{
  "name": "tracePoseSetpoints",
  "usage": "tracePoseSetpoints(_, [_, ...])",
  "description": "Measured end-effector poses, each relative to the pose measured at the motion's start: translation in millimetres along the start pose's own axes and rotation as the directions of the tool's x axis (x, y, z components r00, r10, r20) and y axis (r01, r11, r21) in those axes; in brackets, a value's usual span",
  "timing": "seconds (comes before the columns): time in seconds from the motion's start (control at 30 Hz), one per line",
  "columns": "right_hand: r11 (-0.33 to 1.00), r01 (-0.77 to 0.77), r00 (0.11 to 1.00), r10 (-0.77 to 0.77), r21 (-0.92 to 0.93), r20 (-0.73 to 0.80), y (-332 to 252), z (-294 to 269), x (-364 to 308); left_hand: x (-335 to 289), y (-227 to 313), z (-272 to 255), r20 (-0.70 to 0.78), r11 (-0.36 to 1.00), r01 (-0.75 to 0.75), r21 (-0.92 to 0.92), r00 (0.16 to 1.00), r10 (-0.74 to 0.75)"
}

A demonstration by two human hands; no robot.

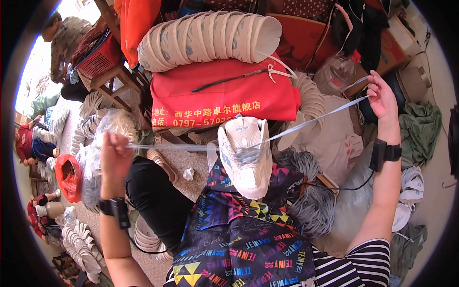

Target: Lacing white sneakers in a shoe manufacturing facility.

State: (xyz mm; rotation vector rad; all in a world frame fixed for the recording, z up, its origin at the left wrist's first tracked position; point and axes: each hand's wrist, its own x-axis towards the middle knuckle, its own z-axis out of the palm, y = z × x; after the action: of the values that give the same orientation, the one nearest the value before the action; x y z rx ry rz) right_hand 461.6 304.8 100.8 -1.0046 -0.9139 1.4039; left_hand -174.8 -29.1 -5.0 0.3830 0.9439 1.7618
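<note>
L hand [116,149]: blurred, gripping lace [247,154] end | R hand [381,94]: pinching other end, line stretched | white shoe [249,177]: btwn hands, over patterned apron [239,239], heel nr red cloth [205,91]

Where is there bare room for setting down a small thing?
The red cloth is bare between the dark stick and the white shoe. The speckled floor between the black trouser leg and the shoe has room too, around a crumpled white scrap. Crowded: left of the leg, with plastic bags, and right of the shoe, with grey strands.
</note>
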Motion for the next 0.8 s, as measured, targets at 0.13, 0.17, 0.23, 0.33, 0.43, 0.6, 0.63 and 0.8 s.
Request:
tracePoseSetpoints(0.13, [0.994, 0.101, 0.977, -0.105, -0.032, -0.183, 5, -26, 12, -6, 42, -40, -0.407, 0.988, 0.023, -0.155, 0.91, -0.085])
tracePoseSetpoints(0.17, [0.99, 0.125, 0.963, -0.138, -0.071, -0.231, 5, -36, 10, -1, 43, -34, -0.399, 0.987, 0.028, -0.161, 0.912, -0.091])
tracePoseSetpoints(0.23, [0.953, 0.111, 0.962, -0.174, -0.282, -0.211, 21, -23, -8, 3, 41, -12, -0.746, 0.981, -0.1, -0.167, 0.664, -0.059])
tracePoseSetpoints(0.33, [0.878, 0.054, 0.998, -0.06, -0.476, 0.002, 55, 39, -46, -4, 68, -137, -0.537, 0.978, -0.122, -0.169, 0.844, 0.013])
tracePoseSetpoints(0.43, [0.811, -0.023, 0.98, 0.135, -0.585, 0.148, 101, 89, -92, 12, 17, -72, -0.402, 0.999, -0.001, 0.04, 0.915, 0.017])
tracePoseSetpoints(0.6, [0.896, -0.064, 0.865, 0.269, -0.439, 0.423, 167, 140, -152, -15, -86, 86, -0.136, 0.765, 0.063, 0.641, 0.99, 0.033])
tracePoseSetpoints(0.63, [0.893, -0.045, 0.862, 0.261, -0.447, 0.434, 179, 141, -157, -17, -105, 94, -0.057, 0.774, 0.069, 0.629, 0.997, -0.042])
tracePoseSetpoints(0.8, [0.824, -0.087, 0.756, 0.421, -0.56, 0.502, 196, 130, -178, -25, -155, 132, 0.092, 0.864, 0.149, 0.481, 0.972, -0.218])
